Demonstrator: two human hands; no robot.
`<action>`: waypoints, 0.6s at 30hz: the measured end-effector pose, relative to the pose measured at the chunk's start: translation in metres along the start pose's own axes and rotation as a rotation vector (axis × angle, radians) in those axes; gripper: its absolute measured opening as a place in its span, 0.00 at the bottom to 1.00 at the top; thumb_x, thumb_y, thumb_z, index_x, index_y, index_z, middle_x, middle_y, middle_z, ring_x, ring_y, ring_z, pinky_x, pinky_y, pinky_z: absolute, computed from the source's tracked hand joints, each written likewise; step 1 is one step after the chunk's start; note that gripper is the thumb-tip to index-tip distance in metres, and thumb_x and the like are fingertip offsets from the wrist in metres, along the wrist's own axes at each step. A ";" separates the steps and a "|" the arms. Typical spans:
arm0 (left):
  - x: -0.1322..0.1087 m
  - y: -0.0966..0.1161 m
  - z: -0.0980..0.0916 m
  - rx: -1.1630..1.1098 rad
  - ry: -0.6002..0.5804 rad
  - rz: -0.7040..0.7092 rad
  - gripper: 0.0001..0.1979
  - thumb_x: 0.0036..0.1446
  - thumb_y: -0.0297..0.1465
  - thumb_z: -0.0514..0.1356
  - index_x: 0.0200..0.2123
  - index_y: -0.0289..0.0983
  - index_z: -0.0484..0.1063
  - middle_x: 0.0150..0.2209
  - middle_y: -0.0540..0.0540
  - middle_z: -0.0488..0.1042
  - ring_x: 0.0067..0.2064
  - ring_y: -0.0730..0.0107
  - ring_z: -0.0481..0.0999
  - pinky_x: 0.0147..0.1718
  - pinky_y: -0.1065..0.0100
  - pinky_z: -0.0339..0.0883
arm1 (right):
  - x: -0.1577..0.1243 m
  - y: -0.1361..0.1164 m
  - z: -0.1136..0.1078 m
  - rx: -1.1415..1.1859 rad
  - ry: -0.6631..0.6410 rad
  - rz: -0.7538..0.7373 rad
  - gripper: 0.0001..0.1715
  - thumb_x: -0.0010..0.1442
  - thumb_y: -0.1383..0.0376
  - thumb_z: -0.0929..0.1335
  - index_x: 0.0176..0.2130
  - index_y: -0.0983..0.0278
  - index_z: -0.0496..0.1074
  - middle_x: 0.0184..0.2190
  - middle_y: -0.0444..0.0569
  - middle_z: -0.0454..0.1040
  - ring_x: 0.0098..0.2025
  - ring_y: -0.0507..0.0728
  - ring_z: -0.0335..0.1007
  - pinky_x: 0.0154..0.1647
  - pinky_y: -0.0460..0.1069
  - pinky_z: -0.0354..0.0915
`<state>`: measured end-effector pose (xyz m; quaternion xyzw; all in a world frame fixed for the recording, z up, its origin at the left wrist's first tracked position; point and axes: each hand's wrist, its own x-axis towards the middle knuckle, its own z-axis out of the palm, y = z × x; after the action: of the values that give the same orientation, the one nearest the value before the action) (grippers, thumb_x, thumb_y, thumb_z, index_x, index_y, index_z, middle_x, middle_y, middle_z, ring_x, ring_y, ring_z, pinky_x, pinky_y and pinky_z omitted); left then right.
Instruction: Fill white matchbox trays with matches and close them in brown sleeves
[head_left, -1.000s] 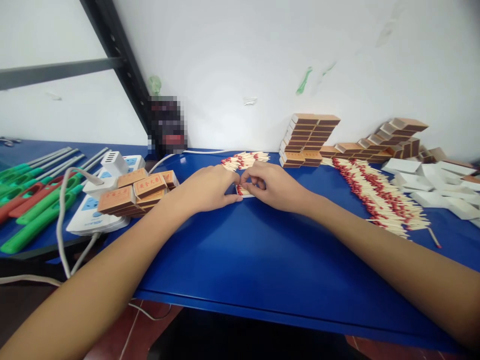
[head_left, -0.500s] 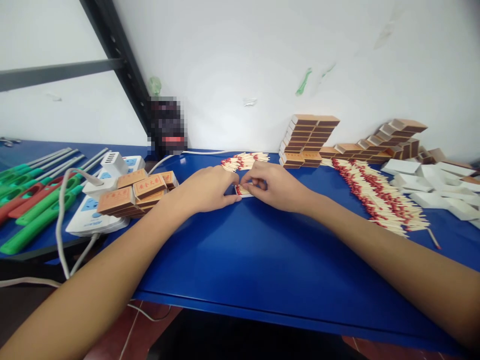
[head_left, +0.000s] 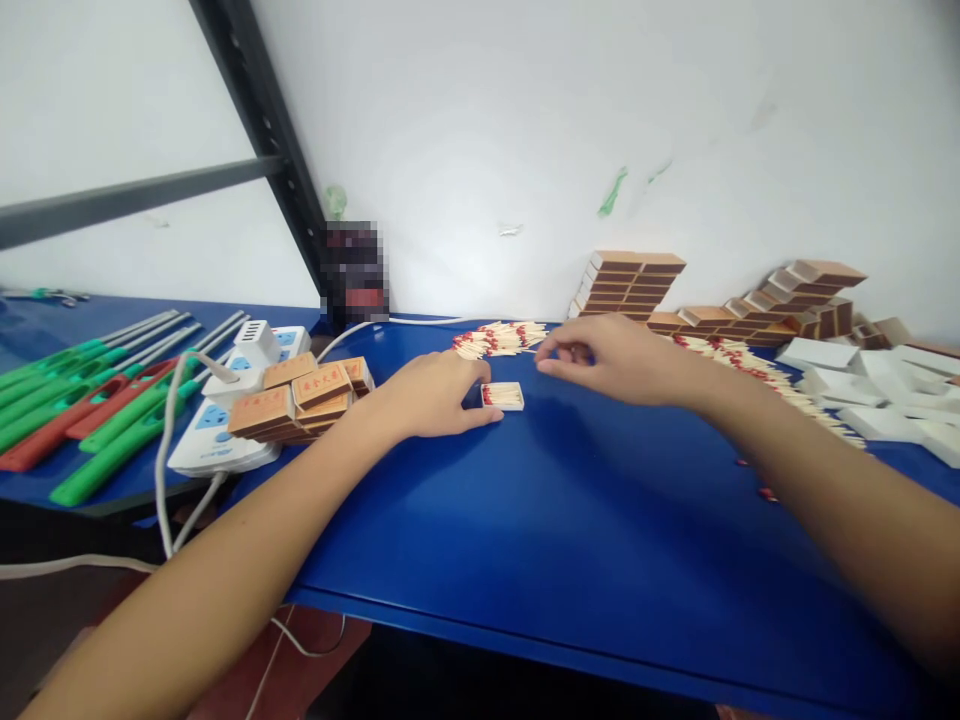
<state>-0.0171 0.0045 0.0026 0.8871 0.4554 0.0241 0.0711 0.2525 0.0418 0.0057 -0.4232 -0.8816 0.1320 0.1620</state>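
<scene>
On the blue table, a small white matchbox tray (head_left: 512, 406) holds red-tipped matches laid side by side. The thumb and forefinger of my left hand (head_left: 448, 394) close around the tray's left end. To the right of the tray and above the tabletop, my right hand (head_left: 615, 358) has its fingers curled with thumb and forefinger together. A thin pale stick seems to show at their tips, but I cannot make it out. Just behind both hands is a small heap of matches (head_left: 499, 340). Under my right forearm, a long band of matches (head_left: 757, 370) is partly hidden.
Stacked matchbox sleeves (head_left: 630, 285) stand against the wall, with more sleeves (head_left: 795, 290) farther right. White empty trays (head_left: 870, 385) are piled at the right. At left are filled-looking matchboxes (head_left: 262, 412), a power strip (head_left: 217, 440) with cables, and green-handled tools (head_left: 120, 455).
My right hand has lifted away from the tray and moved right, uncovering the matches in it. My left hand stays at the tray's left end. The view has shifted slightly.
</scene>
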 end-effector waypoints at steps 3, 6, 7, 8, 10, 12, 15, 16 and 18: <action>0.001 -0.001 0.003 -0.037 0.001 0.000 0.21 0.70 0.46 0.63 0.55 0.36 0.78 0.35 0.44 0.82 0.35 0.59 0.79 0.32 0.63 0.57 | -0.018 0.026 -0.030 -0.043 -0.018 0.169 0.20 0.67 0.47 0.71 0.40 0.59 0.84 0.32 0.49 0.82 0.32 0.59 0.73 0.35 0.52 0.61; 0.001 -0.002 0.006 -0.088 0.017 -0.004 0.18 0.69 0.43 0.64 0.52 0.36 0.78 0.34 0.46 0.81 0.33 0.62 0.78 0.32 0.64 0.58 | -0.042 0.054 -0.051 -0.087 0.153 0.378 0.22 0.69 0.48 0.69 0.40 0.62 0.83 0.35 0.55 0.83 0.35 0.61 0.75 0.38 0.54 0.62; 0.002 -0.002 0.007 -0.104 0.024 0.000 0.17 0.68 0.43 0.64 0.50 0.36 0.79 0.33 0.46 0.81 0.33 0.62 0.78 0.32 0.64 0.58 | -0.049 0.064 -0.058 -0.109 0.206 0.419 0.22 0.70 0.50 0.69 0.41 0.64 0.83 0.36 0.57 0.84 0.37 0.61 0.75 0.39 0.54 0.62; 0.002 -0.002 0.008 -0.120 0.037 0.009 0.17 0.68 0.43 0.65 0.49 0.36 0.79 0.32 0.47 0.80 0.33 0.62 0.78 0.32 0.65 0.58 | -0.056 0.074 -0.063 -0.163 0.247 0.481 0.22 0.71 0.51 0.68 0.44 0.65 0.83 0.37 0.58 0.83 0.37 0.61 0.74 0.38 0.54 0.61; 0.003 -0.002 0.010 -0.165 0.049 0.025 0.17 0.67 0.44 0.66 0.48 0.37 0.80 0.31 0.48 0.80 0.32 0.64 0.77 0.32 0.65 0.59 | -0.065 0.096 -0.074 -0.377 0.315 0.577 0.18 0.70 0.58 0.69 0.43 0.68 0.84 0.37 0.62 0.83 0.41 0.63 0.73 0.41 0.56 0.59; 0.003 -0.001 0.013 -0.195 0.069 0.030 0.16 0.65 0.43 0.67 0.48 0.37 0.80 0.30 0.50 0.79 0.30 0.65 0.76 0.31 0.65 0.59 | -0.069 0.116 -0.082 -0.509 0.258 0.570 0.16 0.71 0.64 0.68 0.45 0.71 0.84 0.42 0.64 0.84 0.43 0.62 0.71 0.47 0.57 0.59; 0.005 0.000 0.017 -0.218 0.104 0.039 0.17 0.64 0.43 0.67 0.48 0.37 0.80 0.29 0.51 0.78 0.29 0.67 0.75 0.31 0.66 0.59 | -0.071 0.136 -0.086 -0.542 0.150 0.492 0.17 0.72 0.65 0.68 0.51 0.72 0.83 0.45 0.67 0.83 0.47 0.64 0.70 0.50 0.59 0.56; 0.005 0.001 0.019 -0.223 0.113 0.041 0.17 0.64 0.43 0.67 0.48 0.37 0.80 0.28 0.51 0.78 0.29 0.67 0.75 0.31 0.66 0.60 | -0.071 0.140 -0.084 -0.573 0.132 0.455 0.19 0.72 0.65 0.67 0.54 0.72 0.82 0.48 0.68 0.83 0.51 0.66 0.69 0.50 0.60 0.54; 0.006 0.001 0.021 -0.227 0.123 0.049 0.17 0.64 0.43 0.67 0.48 0.38 0.81 0.28 0.52 0.77 0.28 0.68 0.75 0.30 0.66 0.60 | -0.070 0.144 -0.076 -0.667 0.129 0.404 0.20 0.73 0.66 0.67 0.57 0.70 0.81 0.54 0.71 0.81 0.57 0.70 0.64 0.50 0.62 0.51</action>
<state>-0.0108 0.0066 -0.0181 0.8811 0.4314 0.1316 0.1422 0.4258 0.0811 0.0097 -0.6251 -0.7630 -0.1592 0.0412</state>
